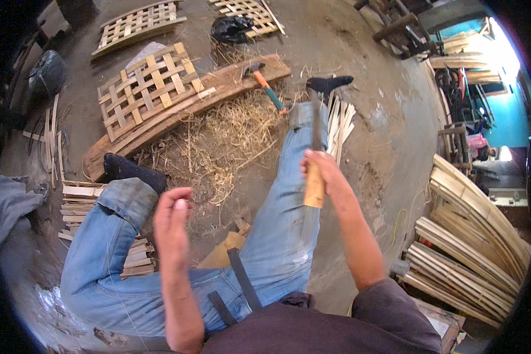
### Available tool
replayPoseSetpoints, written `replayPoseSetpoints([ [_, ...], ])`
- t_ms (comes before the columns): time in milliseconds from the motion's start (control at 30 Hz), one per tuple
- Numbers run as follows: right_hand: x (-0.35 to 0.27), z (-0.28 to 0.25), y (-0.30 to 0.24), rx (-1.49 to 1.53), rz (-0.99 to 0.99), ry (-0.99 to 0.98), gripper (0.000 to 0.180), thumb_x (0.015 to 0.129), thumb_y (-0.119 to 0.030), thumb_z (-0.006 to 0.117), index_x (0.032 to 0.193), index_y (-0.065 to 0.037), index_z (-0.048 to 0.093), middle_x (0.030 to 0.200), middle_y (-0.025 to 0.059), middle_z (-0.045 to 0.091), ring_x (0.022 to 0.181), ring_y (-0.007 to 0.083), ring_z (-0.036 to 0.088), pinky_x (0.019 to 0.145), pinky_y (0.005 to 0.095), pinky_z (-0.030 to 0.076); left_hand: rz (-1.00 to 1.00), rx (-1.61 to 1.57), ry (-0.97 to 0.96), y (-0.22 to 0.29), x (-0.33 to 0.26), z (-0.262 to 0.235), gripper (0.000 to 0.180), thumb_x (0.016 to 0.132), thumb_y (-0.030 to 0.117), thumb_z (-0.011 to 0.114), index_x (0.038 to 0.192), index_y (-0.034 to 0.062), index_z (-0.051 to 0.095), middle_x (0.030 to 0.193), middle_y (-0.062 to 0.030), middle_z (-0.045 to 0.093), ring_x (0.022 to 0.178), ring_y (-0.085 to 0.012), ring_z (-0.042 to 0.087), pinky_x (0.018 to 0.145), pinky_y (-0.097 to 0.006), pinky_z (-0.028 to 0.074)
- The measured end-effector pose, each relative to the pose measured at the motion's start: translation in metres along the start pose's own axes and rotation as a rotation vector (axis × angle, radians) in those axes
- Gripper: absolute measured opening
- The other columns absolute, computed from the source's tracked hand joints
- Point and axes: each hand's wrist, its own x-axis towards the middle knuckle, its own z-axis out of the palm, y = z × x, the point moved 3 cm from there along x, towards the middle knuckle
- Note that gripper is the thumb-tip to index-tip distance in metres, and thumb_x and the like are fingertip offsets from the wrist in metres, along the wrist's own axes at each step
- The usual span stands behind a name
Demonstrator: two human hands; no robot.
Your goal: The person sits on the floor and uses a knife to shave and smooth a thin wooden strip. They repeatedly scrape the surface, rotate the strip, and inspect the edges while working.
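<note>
Gripping a knife (315,150) by its wooden handle at centre frame, the right hand (324,171) holds it upright; the left hand (172,215), lower left of centre, is loosely curled, empty.

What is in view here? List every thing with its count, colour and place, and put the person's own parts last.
Woven bamboo lattice panels: three, pale tan, on the ground at top left.
Long curved wooden plank: one, brown, under the nearest lattice.
Hammer with orange and green handle: one, lying on the plank.
Dry straw shavings: one pile, yellow, between the legs.
Stacked split bamboo strips: one big pile, tan, at right.
Short cut bamboo slats: one small stack, pale, beside the left knee.
Black plastic bag: one, top centre.
Wooden-handled blade: one, tan handle, dark blade, in the right hand.
Left hand: raised, fingers curled, holding nothing visible.
Right hand: gripping the blade's handle.
</note>
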Motion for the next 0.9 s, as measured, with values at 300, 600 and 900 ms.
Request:
replayPoseSetpoints([
  [300,0.049,0.084,0.098,-0.451,-0.092,-0.194,0.027,0.086,-0.034,0.062,0.075,-0.009,0.060,0.063,0.0014,0.056,0.054,0.0143,0.054,0.052,0.0298,0.045,0.088,1.691,-0.141,0.061,-0.070,-0.173,0.056,0.071,0.018,0.073,0.124,0.0112,0.056,0.133,-0.0149,0.047,0.121,-0.0353,0.044,0.100,-0.041,0.037],
  [600,0.047,0.075,0.096,-0.165,-0.007,-0.222,0.024,0.087,-0.030,0.063,0.080,-0.009,0.054,0.064,0.0019,0.054,0.051,0.0139,0.054,0.047,0.0276,0.045,0.071,1.728,0.453,0.071,-0.032,-0.389,0.019,0.079,0.009,0.060,0.097,0.0075,0.067,0.087,-0.0141,0.066,0.080,-0.0338,0.064,0.072,-0.041,0.050],
  [900,0.048,0.072,0.089,-0.134,0.005,-0.120,0.022,0.086,-0.028,0.064,0.086,-0.008,0.054,0.064,0.0029,0.054,0.051,0.0148,0.055,0.047,0.0286,0.044,-0.039,1.405,-0.191,-0.004,0.070,-0.378,0.024,0.083,0.022,0.060,0.098,0.0053,0.067,0.094,-0.0149,0.067,0.089,-0.0311,0.064,0.079,-0.042,0.050],
])
